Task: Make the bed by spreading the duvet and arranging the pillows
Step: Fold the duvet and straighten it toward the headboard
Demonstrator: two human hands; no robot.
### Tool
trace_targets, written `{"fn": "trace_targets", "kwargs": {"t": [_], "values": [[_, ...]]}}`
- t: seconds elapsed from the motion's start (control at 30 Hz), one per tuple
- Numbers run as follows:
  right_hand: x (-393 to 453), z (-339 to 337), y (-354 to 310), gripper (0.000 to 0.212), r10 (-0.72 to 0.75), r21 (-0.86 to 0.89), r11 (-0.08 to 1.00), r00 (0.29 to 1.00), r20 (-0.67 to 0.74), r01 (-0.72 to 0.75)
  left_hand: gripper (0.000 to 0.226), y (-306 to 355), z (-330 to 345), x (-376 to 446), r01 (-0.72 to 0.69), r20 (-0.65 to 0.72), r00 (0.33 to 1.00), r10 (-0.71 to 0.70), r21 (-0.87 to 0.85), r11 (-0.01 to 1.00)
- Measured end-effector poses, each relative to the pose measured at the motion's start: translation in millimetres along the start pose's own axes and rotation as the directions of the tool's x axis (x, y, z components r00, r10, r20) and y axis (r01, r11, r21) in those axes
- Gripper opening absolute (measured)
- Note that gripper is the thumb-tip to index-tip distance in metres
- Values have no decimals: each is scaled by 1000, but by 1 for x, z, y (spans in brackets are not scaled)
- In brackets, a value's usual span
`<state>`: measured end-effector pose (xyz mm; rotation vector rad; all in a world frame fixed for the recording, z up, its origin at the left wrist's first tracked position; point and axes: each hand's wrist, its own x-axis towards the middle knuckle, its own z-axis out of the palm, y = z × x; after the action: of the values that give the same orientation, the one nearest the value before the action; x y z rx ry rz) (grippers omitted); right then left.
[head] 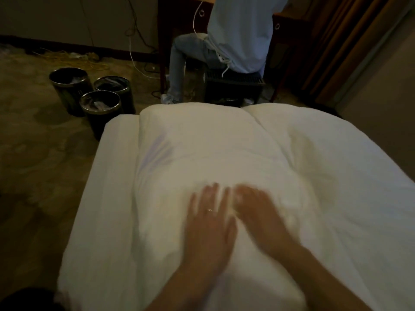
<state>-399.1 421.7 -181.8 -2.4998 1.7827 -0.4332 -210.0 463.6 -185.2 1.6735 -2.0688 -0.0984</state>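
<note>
A white duvet (224, 149) lies folded in a thick strip along the middle of the bed, over the white sheet (107, 198). My left hand (208, 216), with a ring on one finger, lies flat on the duvet with its fingers straight. My right hand (258, 209) presses the duvet just to the right of it, fingers extended and blurred by motion. Both forearms reach in from the bottom edge. No pillows are in view.
Three black waste bins (98, 102) stand on the carpet off the bed's far left corner. A person in a light shirt (238, 34) sits on a dark stool (233, 86) at a desk beyond the bed's end. Cables lie on the floor; curtains hang at the right.
</note>
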Motion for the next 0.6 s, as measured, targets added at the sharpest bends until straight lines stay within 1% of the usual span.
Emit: {"fn": "trace_targets", "kwargs": {"t": [0.03,0.07,0.1,0.13,0.2,0.23,0.27,0.3,0.33,0.37,0.4,0.43,0.47,0.5,0.53,0.57,0.6], "values": [[-18,13,-16,51,-96,-30,995,990,104,100,58,8,3,-14,-83,51,995,85,-27,996],[-29,19,-21,52,-107,-73,990,979,174,122,58,4,9,-24,-104,98,989,107,-39,994],[-38,20,-12,54,-34,-103,993,976,214,57,58,-9,14,-33,-82,125,989,84,-22,996],[-44,16,2,59,63,-154,988,977,202,-32,59,-26,16,-40,-47,138,989,45,10,999],[-53,1,37,69,258,-276,939,952,166,-206,61,-54,11,-45,17,147,989,-26,61,998],[-57,-11,48,73,338,-306,907,932,127,-288,64,-62,5,-47,56,153,986,-67,75,996],[-61,-20,58,74,419,-310,870,906,59,-382,67,-64,-1,-48,103,158,981,-114,73,992],[-62,-30,64,77,520,-270,823,854,7,-499,69,-64,-8,-50,160,140,976,-167,58,985],[-62,-42,60,82,617,-199,771,787,-1,-605,71,-61,-15,-53,243,120,962,-244,27,970],[-61,-55,52,88,711,-88,702,702,39,-706,70,-58,-21,-56,362,117,928,-355,-48,931],[-60,-62,50,89,759,8,648,646,82,-762,69,-54,-28,-58,512,115,859,-500,-157,844],[-58,-70,43,88,788,84,595,601,138,-799,73,-47,-36,-58,661,128,744,-656,-286,694],[-55,-72,40,89,793,143,553,571,211,-821,80,-41,-44,-58,756,163,612,-774,-408,512],[-52,-69,37,93,783,189,524,557,276,-831,87,-36,-44,-58,797,212,495,-842,-496,344],[-48,-65,31,97,765,229,506,555,327,-832,90,-32,-44,-56,814,267,425,-865,-530,237],[-45,-58,25,93,736,269,499,567,370,-824,88,-29,-41,-55,815,306,407,-861,-548,190],[-42,-52,19,82,710,307,506,591,384,-806,82,-29,-39,-54,801,342,426,-837,-573,173]]}}
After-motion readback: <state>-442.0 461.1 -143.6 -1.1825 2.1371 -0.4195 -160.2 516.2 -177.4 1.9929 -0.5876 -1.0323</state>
